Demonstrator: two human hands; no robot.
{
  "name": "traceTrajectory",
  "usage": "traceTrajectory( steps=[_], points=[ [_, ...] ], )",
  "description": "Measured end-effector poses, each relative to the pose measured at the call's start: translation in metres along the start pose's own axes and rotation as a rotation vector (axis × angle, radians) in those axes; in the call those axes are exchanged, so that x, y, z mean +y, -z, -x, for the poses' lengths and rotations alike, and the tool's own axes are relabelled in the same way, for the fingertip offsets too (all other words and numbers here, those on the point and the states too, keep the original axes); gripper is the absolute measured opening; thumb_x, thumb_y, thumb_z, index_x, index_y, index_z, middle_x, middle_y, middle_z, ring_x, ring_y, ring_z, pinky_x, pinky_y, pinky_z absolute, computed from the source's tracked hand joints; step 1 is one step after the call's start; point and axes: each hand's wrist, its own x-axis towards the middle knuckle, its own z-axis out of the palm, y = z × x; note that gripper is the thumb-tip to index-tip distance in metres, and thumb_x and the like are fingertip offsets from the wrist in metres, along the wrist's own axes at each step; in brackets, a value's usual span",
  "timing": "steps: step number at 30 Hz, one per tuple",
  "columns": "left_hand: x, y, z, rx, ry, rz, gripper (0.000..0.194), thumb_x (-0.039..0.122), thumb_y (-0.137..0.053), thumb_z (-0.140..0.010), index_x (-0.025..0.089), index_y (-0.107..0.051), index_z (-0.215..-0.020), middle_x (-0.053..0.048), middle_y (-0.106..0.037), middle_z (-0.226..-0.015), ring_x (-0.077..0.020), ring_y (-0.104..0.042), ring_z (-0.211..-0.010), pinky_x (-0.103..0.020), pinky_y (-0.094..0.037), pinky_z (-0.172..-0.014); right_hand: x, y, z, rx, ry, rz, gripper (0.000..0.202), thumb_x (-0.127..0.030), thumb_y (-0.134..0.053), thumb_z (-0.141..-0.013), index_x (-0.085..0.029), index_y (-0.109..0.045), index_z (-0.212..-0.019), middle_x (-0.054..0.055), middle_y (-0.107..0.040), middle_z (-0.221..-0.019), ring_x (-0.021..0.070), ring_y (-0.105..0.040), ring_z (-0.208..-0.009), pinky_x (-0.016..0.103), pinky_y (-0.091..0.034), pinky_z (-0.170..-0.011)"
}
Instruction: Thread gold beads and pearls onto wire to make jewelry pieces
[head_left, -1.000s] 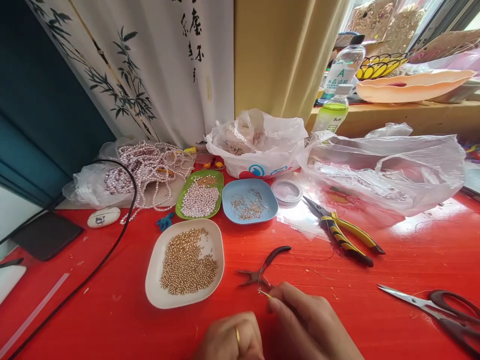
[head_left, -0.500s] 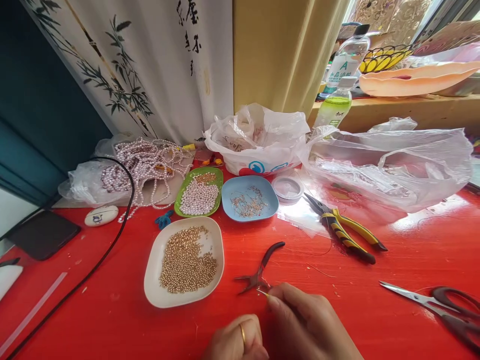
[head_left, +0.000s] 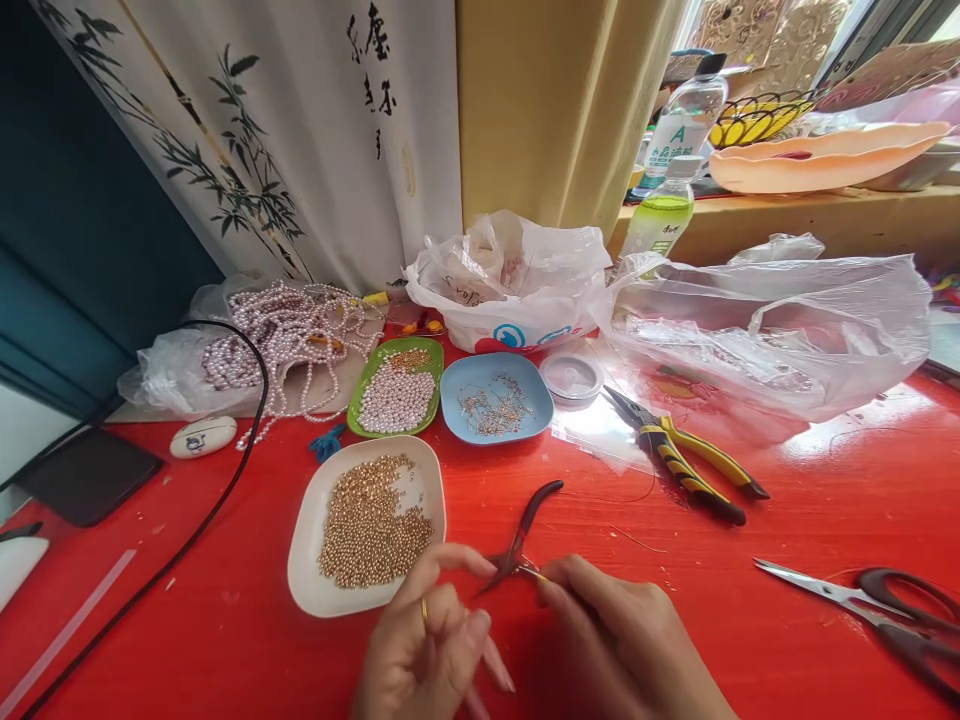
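Note:
My right hand (head_left: 622, 625) pinches a thin gold-coloured pin (head_left: 534, 573) between thumb and fingertips, its end pointing left; its exact kind is too small to tell. My left hand (head_left: 435, 630), with a gold ring on one finger, has its fingers apart and nothing visible in them. Its index fingertip is near the small dark-handled pliers (head_left: 534, 515), which lie on the red table just beyond both hands. Left of the pliers, a cream dish (head_left: 301, 560) holds many gold beads (head_left: 371, 530), and my left hand overlaps its lower right edge.
Behind stand a green dish (head_left: 352, 408) of pearly beads and a blue dish (head_left: 450, 410) of small metal pins. Yellow-black pliers (head_left: 686, 460) and scissors (head_left: 847, 597) lie right. Plastic bags (head_left: 787, 330) line the back; a black cable (head_left: 225, 495) crosses the left.
My left hand has opened from a closed fist, moving left and up with its index finger stretched toward the pliers. My right hand keeps its pinch nearly in place.

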Motion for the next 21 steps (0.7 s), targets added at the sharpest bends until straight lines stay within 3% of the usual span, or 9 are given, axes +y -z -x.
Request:
traceTrajectory(
  steps=[2, 6, 9, 17, 21],
  points=[
    [0.001, -0.002, -0.002, 0.027, 0.064, 0.070, 0.038, 0.046, -0.053, -0.074, 0.014, -0.050, -0.055, -0.009, -0.056, -0.099, -0.0074, -0.055, -0.044, -0.017, -0.040, -0.034, 0.000, 0.000, 0.000, 0.009, 0.006, -0.009, 0.026, -0.024, -0.033, -0.088, -0.020, -0.048, -0.067, -0.003, -0.046, -0.047, 0.0095, -0.039, -0.038, 0.018, -0.031, -0.040],
    [0.003, -0.006, -0.005, -0.034, 0.219, 0.178, 0.036, 0.053, -0.049, -0.075, 0.017, -0.050, -0.074, -0.001, -0.058, -0.070, -0.0052, -0.052, -0.034, -0.012, -0.033, -0.032, 0.000, 0.001, 0.000, 0.017, 0.022, -0.017, 0.027, -0.023, -0.033, -0.088, -0.020, -0.048, -0.066, -0.003, -0.047, -0.048, 0.0090, -0.040, -0.038, 0.017, -0.031, -0.041],
    [0.006, -0.007, -0.008, -0.058, 0.233, 0.212, 0.040, 0.055, -0.052, -0.072, 0.018, -0.051, -0.087, -0.001, -0.059, -0.077, -0.0049, -0.053, -0.033, -0.012, -0.031, -0.031, 0.000, 0.000, 0.000, -0.007, 0.038, 0.005, 0.027, -0.023, -0.033, -0.088, -0.020, -0.048, -0.066, -0.003, -0.047, -0.048, 0.0087, -0.040, -0.038, 0.017, -0.032, -0.041],
    [0.009, -0.005, -0.012, -0.090, 0.221, 0.121, 0.027, 0.038, -0.060, -0.070, 0.012, -0.058, -0.070, 0.001, -0.059, -0.060, -0.0037, -0.049, -0.034, -0.014, -0.035, -0.037, 0.000, -0.001, 0.004, -0.063, 0.093, 0.063, 0.027, -0.019, -0.031, -0.087, -0.020, -0.047, -0.066, -0.002, -0.053, -0.049, 0.0087, -0.046, -0.038, 0.017, -0.032, -0.041],
    [0.004, -0.004, -0.014, -0.127, 0.215, 0.140, 0.026, 0.038, -0.060, -0.070, 0.012, -0.058, -0.070, 0.000, -0.060, -0.057, -0.0053, -0.049, -0.036, -0.016, -0.038, -0.039, 0.001, -0.005, 0.005, -0.082, 0.056, 0.012, 0.027, -0.022, -0.031, -0.088, -0.020, -0.054, -0.074, 0.001, -0.061, -0.057, 0.0097, -0.051, -0.041, 0.017, -0.034, -0.043]
  ],
)
